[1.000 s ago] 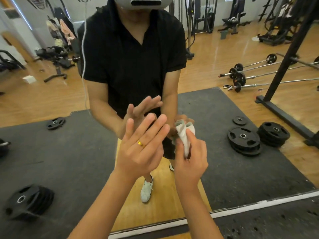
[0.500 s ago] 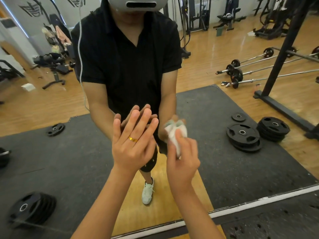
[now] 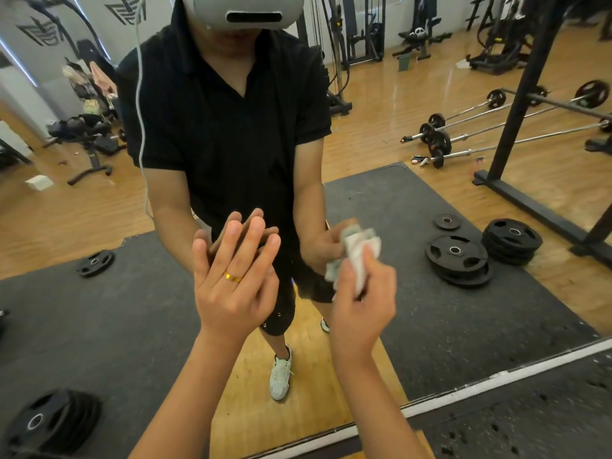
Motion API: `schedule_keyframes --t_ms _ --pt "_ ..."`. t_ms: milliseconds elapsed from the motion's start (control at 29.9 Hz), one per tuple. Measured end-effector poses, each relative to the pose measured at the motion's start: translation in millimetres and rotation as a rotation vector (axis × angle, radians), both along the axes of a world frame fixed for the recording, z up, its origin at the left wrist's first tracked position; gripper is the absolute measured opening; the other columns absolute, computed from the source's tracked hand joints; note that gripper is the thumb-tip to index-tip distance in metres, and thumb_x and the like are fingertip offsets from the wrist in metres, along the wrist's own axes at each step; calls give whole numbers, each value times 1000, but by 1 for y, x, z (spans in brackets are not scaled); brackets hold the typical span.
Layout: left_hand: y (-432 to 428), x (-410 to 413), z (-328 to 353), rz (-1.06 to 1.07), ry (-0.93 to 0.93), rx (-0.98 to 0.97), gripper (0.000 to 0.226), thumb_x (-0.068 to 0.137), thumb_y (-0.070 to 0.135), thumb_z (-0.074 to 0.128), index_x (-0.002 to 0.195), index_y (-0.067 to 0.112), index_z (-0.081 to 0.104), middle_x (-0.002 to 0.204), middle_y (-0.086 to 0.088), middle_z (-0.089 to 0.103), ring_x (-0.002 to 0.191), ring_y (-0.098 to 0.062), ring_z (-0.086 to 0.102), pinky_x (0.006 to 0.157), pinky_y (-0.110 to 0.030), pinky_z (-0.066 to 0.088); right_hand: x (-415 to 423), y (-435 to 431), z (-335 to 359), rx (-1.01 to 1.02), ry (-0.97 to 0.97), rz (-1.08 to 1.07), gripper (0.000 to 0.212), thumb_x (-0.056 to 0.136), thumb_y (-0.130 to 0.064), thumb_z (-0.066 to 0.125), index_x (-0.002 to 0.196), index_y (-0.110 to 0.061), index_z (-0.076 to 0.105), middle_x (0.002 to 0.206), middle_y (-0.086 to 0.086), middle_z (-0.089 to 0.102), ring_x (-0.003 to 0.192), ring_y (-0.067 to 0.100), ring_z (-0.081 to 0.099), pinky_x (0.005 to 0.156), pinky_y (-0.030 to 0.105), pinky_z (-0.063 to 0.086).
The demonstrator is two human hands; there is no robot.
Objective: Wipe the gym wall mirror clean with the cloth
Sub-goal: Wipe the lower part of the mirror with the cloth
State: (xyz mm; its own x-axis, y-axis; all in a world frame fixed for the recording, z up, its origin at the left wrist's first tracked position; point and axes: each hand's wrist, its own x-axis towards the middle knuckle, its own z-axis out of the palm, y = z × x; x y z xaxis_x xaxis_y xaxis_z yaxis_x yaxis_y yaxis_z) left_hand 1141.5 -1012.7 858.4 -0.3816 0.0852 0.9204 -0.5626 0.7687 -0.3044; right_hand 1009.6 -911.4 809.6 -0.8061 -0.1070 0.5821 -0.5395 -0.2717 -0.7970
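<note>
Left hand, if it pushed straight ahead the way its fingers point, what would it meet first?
The mirror: the left hand is open, its fingertips meeting their own reflection, so probably glass right away, though contact is unclear.

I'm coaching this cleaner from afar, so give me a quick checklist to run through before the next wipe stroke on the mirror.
1. Grip on the crumpled white cloth: ok, the right hand has its fingers curled round it.
2. Cloth against the gym wall mirror: ok, it seems to meet its own reflection.
3. Left hand out of the stroke's way: ok, it is flat at the glass beside the cloth, apart from it.
4. Cloth spread for a wide wipe: not ok, it is bunched.
5. Smears on the glass: cannot tell.
</note>
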Motion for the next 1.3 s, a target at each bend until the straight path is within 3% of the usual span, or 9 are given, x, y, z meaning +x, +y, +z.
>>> schedule_keyframes --t_ms 134,234,368,435,635,869,970,1103,1304 --pt "0 1 1 1 -16 -5 48 93 6 60 140 15 57 165 -1 35 152 -28 35 127 -52 13 -35 5 -14 138 271 -82 27 97 -15 63 124 -8 63 96 10 59 79 12 55 68 17 46" --pt "1 0 2 6 -13 -8 45 94 7 58 139 14 58 165 -1 36 152 -27 34 127 -52 14 -78 11 -7 48 -40 -227 28 98 -11 66 123 1 67 99 14 64 90 7 58 80 18 46" --pt "0 -1 0 30 -12 -15 43 95 8 58 138 13 60 158 -7 44 152 -28 35 126 -52 14 -77 6 11 -131 -331 -231 30 99 -11 65 129 -5 65 107 -9 60 101 -6 58 87 16 48" --pt "1 -1 0 34 -10 -17 43 95 8 58 138 13 60 161 -5 41 152 -28 35 127 -52 14 -48 -1 8 -113 -202 -187 26 98 -3 66 124 -3 66 99 -3 56 91 -6 57 79 11 44" --pt "5 0 6 4 -6 29 39 97 6 56 135 12 61 166 1 34 153 -26 32 127 -50 11 -71 11 -20 141 560 -102 26 101 -12 62 127 -13 59 102 1 50 74 15 52 56 27 48" --pt "30 -16 8 61 -143 241 40 94 7 48 128 1 67 161 -11 38 157 -25 21 126 -54 9 -136 20 -3 8 8 -186 29 101 -8 64 127 5 64 98 25 59 88 24 57 80 16 44" --pt "46 -47 -1 -51 -221 204 41 96 6 48 135 3 61 154 -14 47 154 -27 29 120 -62 18 -131 22 -3 -13 -14 -127 30 101 -7 64 128 6 64 97 24 59 89 16 55 81 12 42" --pt "55 -106 1 -166 -236 229 45 97 9 51 142 10 55 163 -4 38 149 -31 39 126 -56 9 -135 33 1 -3 8 -73 32 100 -7 65 130 2 64 97 17 58 87 0 49 80 8 40" --pt "49 -142 -7 -12 -139 38 42 93 14 64 135 13 66 147 -7 56 144 -26 46 122 -59 19 -140 43 -2 65 79 -4 34 102 -18 61 132 -3 64 99 15 57 86 -3 49 77 8 41"
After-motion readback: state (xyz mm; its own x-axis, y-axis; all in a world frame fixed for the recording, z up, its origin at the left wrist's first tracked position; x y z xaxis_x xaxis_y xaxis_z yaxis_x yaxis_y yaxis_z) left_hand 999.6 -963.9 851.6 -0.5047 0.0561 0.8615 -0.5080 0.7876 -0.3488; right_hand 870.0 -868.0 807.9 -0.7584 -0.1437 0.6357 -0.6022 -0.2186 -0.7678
